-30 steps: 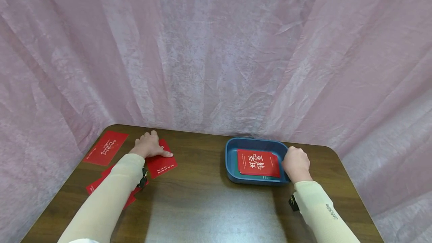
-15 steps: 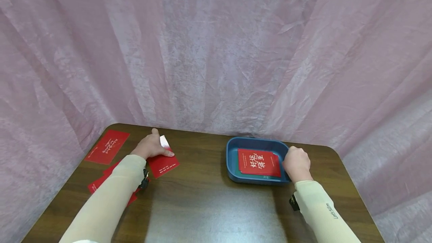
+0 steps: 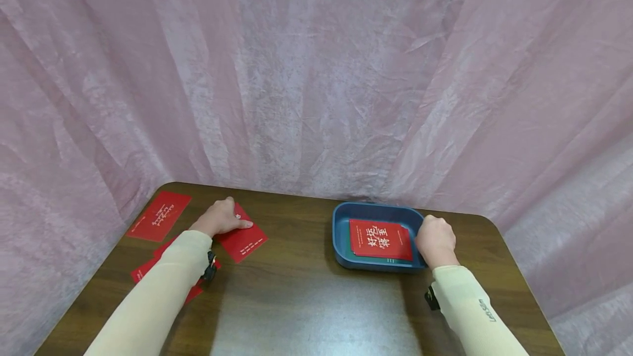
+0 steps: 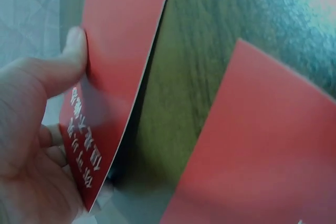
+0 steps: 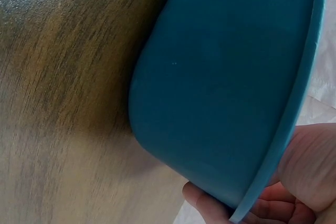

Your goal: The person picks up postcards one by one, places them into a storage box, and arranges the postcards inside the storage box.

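Note:
My left hand [image 3: 221, 218] pinches a red card with white lettering [image 3: 245, 242] at the table's left side. In the left wrist view the thumb lies on the printed face of this card [image 4: 118, 30], the fingers are behind it, and one long edge is lifted off the wood. My right hand [image 3: 436, 242] grips the right end of a blue plastic tray [image 3: 341, 246], fingers curled over its rim. The right wrist view shows the tray's outer wall [image 5: 215, 77] with fingertips beneath the rim. Inside the tray lies a stack of red cards [image 3: 381, 239] over something green.
Another red card [image 3: 159, 216] lies flat at the table's back left corner. Several overlapping red cards [image 3: 143, 270] lie partly under the left forearm. A pink velvet curtain [image 3: 306, 81] hangs behind the wooden table [image 3: 296, 301].
The left fingers have drawn in around the card, whose edge has come up from the table and which has shifted slightly right. The right hand and tray stay nearly in place.

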Tool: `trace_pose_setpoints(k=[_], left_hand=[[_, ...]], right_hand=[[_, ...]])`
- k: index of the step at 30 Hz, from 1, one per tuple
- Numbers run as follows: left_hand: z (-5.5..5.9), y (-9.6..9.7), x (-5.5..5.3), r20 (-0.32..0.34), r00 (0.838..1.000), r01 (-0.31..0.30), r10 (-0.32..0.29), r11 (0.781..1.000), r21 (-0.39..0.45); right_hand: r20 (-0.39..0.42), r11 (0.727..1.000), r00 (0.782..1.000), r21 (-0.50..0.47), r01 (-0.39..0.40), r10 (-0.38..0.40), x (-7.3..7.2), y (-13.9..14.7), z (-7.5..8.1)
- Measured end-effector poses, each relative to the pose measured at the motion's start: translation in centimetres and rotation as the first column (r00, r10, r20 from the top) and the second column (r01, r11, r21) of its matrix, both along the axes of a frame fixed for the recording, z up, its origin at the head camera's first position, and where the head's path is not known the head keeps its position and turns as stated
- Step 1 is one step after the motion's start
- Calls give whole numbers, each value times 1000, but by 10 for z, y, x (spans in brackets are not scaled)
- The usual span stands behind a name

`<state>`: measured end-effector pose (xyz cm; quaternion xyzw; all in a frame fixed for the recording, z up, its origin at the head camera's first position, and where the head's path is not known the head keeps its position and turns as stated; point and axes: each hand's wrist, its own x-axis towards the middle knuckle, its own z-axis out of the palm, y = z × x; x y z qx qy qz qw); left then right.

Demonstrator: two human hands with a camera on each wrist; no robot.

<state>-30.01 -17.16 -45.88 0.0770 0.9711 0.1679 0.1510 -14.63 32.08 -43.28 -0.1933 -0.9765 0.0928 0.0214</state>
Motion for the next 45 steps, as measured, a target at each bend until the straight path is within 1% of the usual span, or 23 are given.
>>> trace_pose_setpoints(k=[5, 10, 14, 17, 19, 21, 24, 27, 31, 33, 35, 38, 42, 45], left_hand=[[1, -5, -4, 5, 999, 48, -49, 998, 39], [0, -8, -4, 20, 997, 66, -68, 994, 84], [-1, -11, -1, 26, 997, 65, -69, 990, 128], [-2, -12, 1, 58, 997, 35, -46, 983, 179], [-1, -12, 3, 53, 998, 35, -46, 980, 195], [0, -10, 5, 37, 998, 37, -46, 977, 209], [4, -8, 9, -19, 998, 69, -67, 976, 207], [8, -5, 11, -63, 996, 81, -69, 971, 226], [11, 1, 12, -147, 987, 106, -68, 959, 263], [14, 5, 12, -165, 985, 106, -58, 948, 301], [16, 9, 12, -151, 988, 95, -43, 932, 350], [21, 15, 13, -100, 995, 62, -22, 911, 409], [30, 22, 16, -58, 998, 43, -19, 898, 437], [37, 27, 17, -57, 998, 53, -31, 888, 457]], right_hand=[[-5, 1000, 1000, 0, -2, 2, 1, 1, 0], [-11, 1000, 1000, 10, -6, 6, 2, 1, 2], [-4, 1000, 1000, 9, -7, 7, 2, -1, 2], [3, 1000, 1000, 5, -7, 7, 2, -2, 2], [3, 1000, 1000, 7, -6, 6, 1, -2, 2], [4, 1000, 1000, 10, -2, 2, 1, -2, 2], [8, 1000, 1000, 12, -2, 2, 0, -2, 1], [14, 1000, 1000, 11, -6, 6, 0, -1, 1], [20, 1000, 1000, 12, -10, 9, 0, -1, 1], [22, 1000, 1000, 8, -9, 9, 0, -1, 2], [17, 1000, 1000, 9, -7, 6, 0, -1, 2], [13, 1000, 1000, 8, -9, 9, 1, -1, 3], [10, 1000, 1000, 9, -13, 13, 2, -1, 4], [5, 1000, 1000, 8, -14, 14, 3, -2, 5]])
